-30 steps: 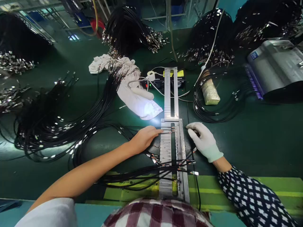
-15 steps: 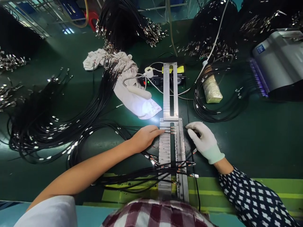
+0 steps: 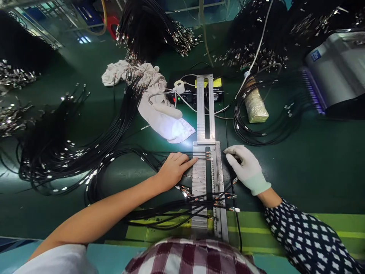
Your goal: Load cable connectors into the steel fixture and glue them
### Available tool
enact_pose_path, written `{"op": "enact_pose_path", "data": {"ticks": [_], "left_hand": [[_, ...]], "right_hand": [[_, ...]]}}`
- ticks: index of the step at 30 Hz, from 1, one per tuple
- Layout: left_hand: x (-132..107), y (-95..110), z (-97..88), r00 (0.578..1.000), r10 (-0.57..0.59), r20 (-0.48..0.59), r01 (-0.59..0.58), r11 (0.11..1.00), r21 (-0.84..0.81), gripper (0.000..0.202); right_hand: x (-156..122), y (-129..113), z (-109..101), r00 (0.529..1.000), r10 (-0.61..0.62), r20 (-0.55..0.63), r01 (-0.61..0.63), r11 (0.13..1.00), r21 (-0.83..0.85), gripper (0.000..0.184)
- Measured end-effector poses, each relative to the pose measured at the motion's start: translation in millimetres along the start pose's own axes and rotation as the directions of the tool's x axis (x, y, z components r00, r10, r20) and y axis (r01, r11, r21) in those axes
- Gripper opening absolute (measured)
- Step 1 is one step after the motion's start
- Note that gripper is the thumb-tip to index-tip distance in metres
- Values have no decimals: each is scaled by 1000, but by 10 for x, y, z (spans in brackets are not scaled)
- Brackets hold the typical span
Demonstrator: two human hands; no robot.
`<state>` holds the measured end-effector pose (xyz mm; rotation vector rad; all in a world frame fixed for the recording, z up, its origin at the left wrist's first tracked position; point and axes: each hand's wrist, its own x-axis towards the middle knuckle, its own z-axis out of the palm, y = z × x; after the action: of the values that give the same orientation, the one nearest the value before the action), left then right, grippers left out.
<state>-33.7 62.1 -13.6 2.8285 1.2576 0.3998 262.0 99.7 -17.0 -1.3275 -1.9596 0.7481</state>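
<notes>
My left hand (image 3: pixel 174 171) is bare, with a finger stretched out onto the left edge of a slotted metal fixture (image 3: pixel 199 175). Its fingertip touches near the lowest of several thin black cables (image 3: pixel 202 153) lying across the upper grooves. Their small metal ends rest by the central slot. To the right of the fixture, my right hand (image 3: pixel 246 167) wears a white glove. Its fingers are curled, thumb and forefinger tips close together. Whether anything sits between those tips is too small to tell. More black cables (image 3: pixel 159 213) with tipped ends cross the lower fixture.
A lit white lamp wand (image 3: pixel 168 111) lies on white cloth (image 3: pixel 159 121) beyond my left hand. Behind the fixture is a black control box (image 3: pixel 182 95). A wrapped bottle (image 3: pixel 256 104) and a grey machine (image 3: pixel 339 72) are at right. Large cable bundles (image 3: pixel 74 152) lie left.
My left hand's other fingers have lifted and spread slightly while the stretched finger stays at the fixture. My right hand is nearly unmoved. The view has shifted slightly.
</notes>
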Motion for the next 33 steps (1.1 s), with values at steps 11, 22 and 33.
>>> {"op": "enact_pose_path", "data": {"ticks": [11,22,33], "left_hand": [[-294,-13,-374,974,-111,196,155,963,-222,16],[81,118,-63,995,19,-93,-36,983,-179,24],[353,80,8,964,243,-105,-232,967,102,26]], "right_hand": [[-212,7,-45,999,-48,12,48,999,-5,18],[-168,-18,-37,999,-42,6,43,999,-23,17],[-174,-59,-51,999,13,39,-14,1000,9,15]]}}
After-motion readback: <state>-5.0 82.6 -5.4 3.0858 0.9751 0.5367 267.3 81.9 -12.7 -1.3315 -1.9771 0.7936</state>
